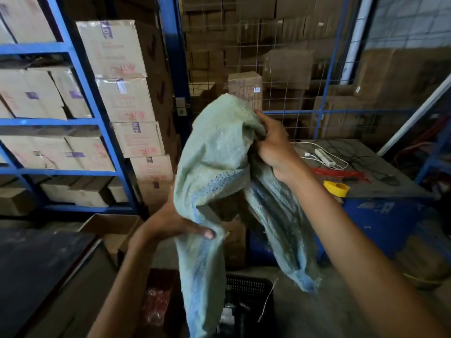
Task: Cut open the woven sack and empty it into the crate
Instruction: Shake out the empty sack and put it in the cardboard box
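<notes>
Limp green sack (219, 152) held up over the black crate (253, 286), right hand (273, 145) clenched on its top, left hand (175, 223) pinching its side

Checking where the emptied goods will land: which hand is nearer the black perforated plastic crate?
Left. The left hand grips the limp green woven sack low, just above the black perforated plastic crate. The right hand holds the sack's top, much higher.
</notes>
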Motion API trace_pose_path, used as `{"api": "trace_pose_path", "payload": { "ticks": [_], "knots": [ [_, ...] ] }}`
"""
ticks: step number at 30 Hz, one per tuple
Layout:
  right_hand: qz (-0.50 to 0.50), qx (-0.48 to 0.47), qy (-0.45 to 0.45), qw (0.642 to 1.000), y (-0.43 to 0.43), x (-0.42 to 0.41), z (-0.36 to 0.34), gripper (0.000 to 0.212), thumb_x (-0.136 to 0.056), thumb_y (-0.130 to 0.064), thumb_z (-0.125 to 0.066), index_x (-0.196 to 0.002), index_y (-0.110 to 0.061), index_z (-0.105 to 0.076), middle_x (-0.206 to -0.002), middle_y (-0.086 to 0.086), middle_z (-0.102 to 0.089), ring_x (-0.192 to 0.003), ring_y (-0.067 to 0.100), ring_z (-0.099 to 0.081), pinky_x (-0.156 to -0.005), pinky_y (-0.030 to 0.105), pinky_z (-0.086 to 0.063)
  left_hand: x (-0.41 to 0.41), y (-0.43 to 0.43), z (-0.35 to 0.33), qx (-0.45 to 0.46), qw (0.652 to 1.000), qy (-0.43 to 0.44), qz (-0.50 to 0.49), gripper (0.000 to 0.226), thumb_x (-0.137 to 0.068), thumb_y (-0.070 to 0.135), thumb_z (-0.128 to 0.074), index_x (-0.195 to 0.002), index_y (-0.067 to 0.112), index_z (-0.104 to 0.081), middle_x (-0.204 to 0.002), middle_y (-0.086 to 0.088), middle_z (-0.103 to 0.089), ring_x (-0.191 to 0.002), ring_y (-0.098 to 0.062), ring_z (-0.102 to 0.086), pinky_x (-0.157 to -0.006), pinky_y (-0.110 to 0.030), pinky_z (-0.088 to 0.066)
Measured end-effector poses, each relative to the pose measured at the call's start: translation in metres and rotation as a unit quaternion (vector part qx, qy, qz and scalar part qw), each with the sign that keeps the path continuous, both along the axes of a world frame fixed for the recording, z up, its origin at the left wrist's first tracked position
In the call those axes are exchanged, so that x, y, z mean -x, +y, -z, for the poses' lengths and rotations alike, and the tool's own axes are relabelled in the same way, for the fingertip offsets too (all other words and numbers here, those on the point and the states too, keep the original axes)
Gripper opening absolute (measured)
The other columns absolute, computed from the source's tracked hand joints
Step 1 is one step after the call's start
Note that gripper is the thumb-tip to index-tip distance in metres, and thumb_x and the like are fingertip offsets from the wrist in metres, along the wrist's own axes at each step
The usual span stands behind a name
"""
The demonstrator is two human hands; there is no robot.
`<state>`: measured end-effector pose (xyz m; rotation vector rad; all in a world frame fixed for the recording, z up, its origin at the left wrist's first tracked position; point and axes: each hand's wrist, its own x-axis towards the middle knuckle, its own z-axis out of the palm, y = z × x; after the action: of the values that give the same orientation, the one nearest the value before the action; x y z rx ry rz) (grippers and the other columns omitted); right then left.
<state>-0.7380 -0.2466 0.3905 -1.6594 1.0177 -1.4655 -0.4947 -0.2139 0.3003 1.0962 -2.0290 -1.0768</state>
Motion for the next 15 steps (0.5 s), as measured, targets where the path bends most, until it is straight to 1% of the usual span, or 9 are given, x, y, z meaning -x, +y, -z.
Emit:
{"api": "trace_pose_path", "payload": {
  "ticks": [2,4,5,6,8,9,11,13,15],
  "knots": [
    [-0.035,-0.014,-0.037,0.999,0.001,-0.026,0.001,0.045,-0.076,-0.006,-0.065,-0.108,-0.038,-0.067,-0.1,-0.016,-0.076,-0.098,0.0,-0.07,-0.075,0.017,-0.057,0.041,-0.004,0.006,-0.081,0.995,0.019,-0.058,0.056,-0.051,0.048,-0.092,-0.101,0.029,-0.079,-0.109,0.012,-0.077,-0.096,0.003,-0.068,-0.098,-0.023,-0.054],
    [-0.069,-0.062,-0.086,0.992,-0.001,-0.043,0.004,0.041,-0.082,-0.009,-0.062,-0.113,-0.034,-0.066,-0.109,-0.003,-0.075,-0.104,0.016,-0.07,-0.084,0.035,-0.06,0.071,-0.011,0.02,-0.074,0.981,0.124,-0.13,0.017,-0.073,0.036,-0.087,-0.086,0.044,-0.081,-0.103,0.022,-0.078,-0.095,0.014,-0.068,-0.09,-0.007,-0.051],
    [-0.072,-0.07,-0.078,0.992,-0.001,-0.044,0.003,0.039,-0.084,-0.009,-0.061,-0.113,-0.035,-0.066,-0.112,0.0,-0.073,-0.106,0.019,-0.068,-0.089,0.04,-0.058,0.083,-0.011,0.018,-0.047,0.972,0.19,-0.13,0.032,-0.08,0.023,-0.084,-0.075,0.054,-0.078,-0.091,0.036,-0.075,-0.089,0.024,-0.065,-0.079,0.003,-0.047],
    [-0.062,-0.068,-0.041,0.995,-0.001,-0.04,0.0,0.039,-0.085,-0.011,-0.063,-0.113,-0.038,-0.064,-0.115,0.0,-0.072,-0.109,0.02,-0.067,-0.094,0.044,-0.055,0.091,-0.014,0.02,-0.046,0.952,0.267,-0.145,0.046,-0.08,0.009,-0.082,-0.069,0.053,-0.078,-0.08,0.039,-0.073,-0.081,0.025,-0.066,-0.071,0.005,-0.047],
    [-0.035,-0.062,0.069,0.995,0.002,-0.02,-0.008,0.047,-0.078,-0.025,-0.073,-0.12,-0.041,-0.059,-0.121,-0.004,-0.067,-0.115,0.017,-0.062,-0.102,0.046,-0.05,0.092,-0.023,0.023,-0.074,0.914,0.358,-0.176,0.049,-0.076,-0.005,-0.08,-0.067,0.044,-0.082,-0.076,0.026,-0.077,-0.073,0.013,-0.073,-0.067,-0.006,-0.055],
    [-0.03,-0.066,0.111,0.991,0.005,-0.008,-0.007,0.059,-0.073,-0.036,-0.078,-0.127,-0.042,-0.055,-0.125,-0.006,-0.064,-0.118,0.014,-0.059,-0.104,0.045,-0.048,0.088,-0.023,0.021,-0.082,0.906,0.376,-0.176,0.041,-0.076,-0.004,-0.08,-0.071,0.037,-0.084,-0.079,0.019,-0.08,-0.075,0.006,-0.075,-0.073,-0.015,-0.059],
    [-0.046,-0.089,0.139,0.985,0.012,0.021,0.002,0.089,-0.063,-0.053,-0.083,-0.141,-0.049,-0.04,-0.146,-0.004,-0.048,-0.134,0.012,-0.045,-0.108,0.042,-0.04,0.077,-0.027,0.016,-0.106,0.871,0.439,-0.196,0.025,-0.071,0.003,-0.085,-0.09,0.019,-0.082,-0.094,0.003,-0.082,-0.089,-0.013,-0.078,-0.09,-0.039,-0.062],
    [-0.09,-0.128,0.159,0.975,0.024,0.038,0.023,0.117,-0.055,-0.057,-0.087,-0.148,-0.056,-0.016,-0.163,-0.006,-0.017,-0.146,0.01,-0.02,-0.111,0.041,-0.03,0.065,-0.031,0.006,-0.122,0.824,0.514,-0.206,0.053,-0.067,0.015,-0.088,-0.117,0.009,-0.072,-0.114,-0.011,-0.077,-0.106,-0.03,-0.074,-0.097,-0.052,-0.057],
    [-0.094,-0.163,0.267,0.945,0.033,0.028,0.063,0.144,-0.05,-0.053,-0.091,-0.151,-0.052,0.012,-0.166,-0.007,-0.001,-0.143,0.01,-0.013,-0.117,0.043,-0.024,0.059,-0.031,-0.005,-0.162,0.786,0.567,-0.182,0.066,-0.074,0.029,-0.083,-0.133,0.008,-0.064,-0.127,-0.015,-0.07,-0.121,-0.036,-0.065,-0.104,-0.054,-0.052]
  ]
}}
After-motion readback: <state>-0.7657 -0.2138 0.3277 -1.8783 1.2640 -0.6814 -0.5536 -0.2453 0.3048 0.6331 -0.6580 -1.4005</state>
